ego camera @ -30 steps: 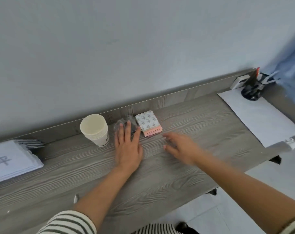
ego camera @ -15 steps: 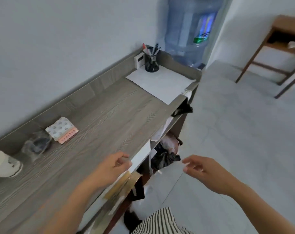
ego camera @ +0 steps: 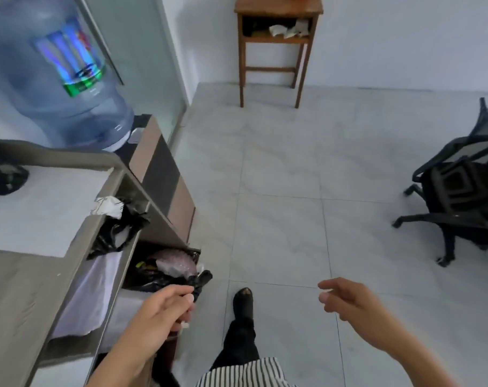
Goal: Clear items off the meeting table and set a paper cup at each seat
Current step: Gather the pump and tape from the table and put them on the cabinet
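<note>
No paper cup and no meeting table show in the head view. My left hand hangs low beside the grey wooden counter, fingers loosely curled, with nothing visibly in it. Over the tiled floor my right hand is held out empty, its fingers apart and slightly bent. Between the two hands my dark shoe rests on the floor.
A white sheet and a dark pen holder lie on the counter. Black bags fill its open shelves. A blue water bottle stands behind. A wooden side table is ahead, a black office chair to the right.
The view has swung right, away from the counter with the cup and packets, toward the open floor. Both hands have come off the counter top and now hang empty in front of me.
</note>
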Action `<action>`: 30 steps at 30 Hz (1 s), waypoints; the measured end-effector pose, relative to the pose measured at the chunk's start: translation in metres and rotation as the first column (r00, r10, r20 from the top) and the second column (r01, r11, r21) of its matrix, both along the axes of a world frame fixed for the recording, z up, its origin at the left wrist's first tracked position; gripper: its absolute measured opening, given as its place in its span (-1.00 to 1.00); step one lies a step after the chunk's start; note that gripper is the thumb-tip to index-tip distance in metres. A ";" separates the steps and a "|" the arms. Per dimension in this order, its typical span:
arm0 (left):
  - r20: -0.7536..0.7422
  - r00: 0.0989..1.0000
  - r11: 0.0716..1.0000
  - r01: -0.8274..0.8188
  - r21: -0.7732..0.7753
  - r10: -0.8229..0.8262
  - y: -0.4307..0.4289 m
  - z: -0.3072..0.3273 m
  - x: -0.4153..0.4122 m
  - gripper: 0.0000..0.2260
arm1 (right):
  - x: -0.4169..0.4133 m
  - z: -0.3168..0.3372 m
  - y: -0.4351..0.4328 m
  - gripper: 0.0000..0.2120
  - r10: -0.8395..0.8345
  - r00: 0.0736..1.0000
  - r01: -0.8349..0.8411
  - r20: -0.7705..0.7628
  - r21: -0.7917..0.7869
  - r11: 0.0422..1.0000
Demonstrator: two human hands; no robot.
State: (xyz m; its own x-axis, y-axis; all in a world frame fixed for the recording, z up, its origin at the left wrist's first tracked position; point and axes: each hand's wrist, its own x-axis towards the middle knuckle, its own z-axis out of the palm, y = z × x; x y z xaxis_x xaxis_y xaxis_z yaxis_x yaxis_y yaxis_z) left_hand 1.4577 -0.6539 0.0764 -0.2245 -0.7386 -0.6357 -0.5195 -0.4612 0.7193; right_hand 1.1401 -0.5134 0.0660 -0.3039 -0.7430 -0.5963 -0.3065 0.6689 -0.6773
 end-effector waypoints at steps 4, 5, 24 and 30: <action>-0.045 0.991 0.991 0.120 -0.060 -0.123 -0.093 -0.006 -0.087 -0.86 | -0.061 0.007 -0.033 -0.84 -0.233 0.972 0.233 0.012 -0.021 0.972; -0.052 0.986 0.986 0.152 -0.074 -0.156 -0.115 -0.002 -0.111 -0.87 | -0.077 0.014 -0.043 -0.84 -0.282 0.959 0.282 0.014 -0.026 0.959; -0.056 0.751 0.746 0.640 -0.182 -0.658 -0.358 0.033 -0.567 -0.63 | -0.422 0.029 -0.183 -0.82 -0.679 0.734 0.676 0.013 -0.118 0.728; -0.099 0.765 0.761 0.601 -0.242 -0.636 -0.424 0.062 -0.685 -0.67 | -0.564 0.047 -0.271 -0.84 -0.580 0.811 0.562 -0.073 -0.179 0.808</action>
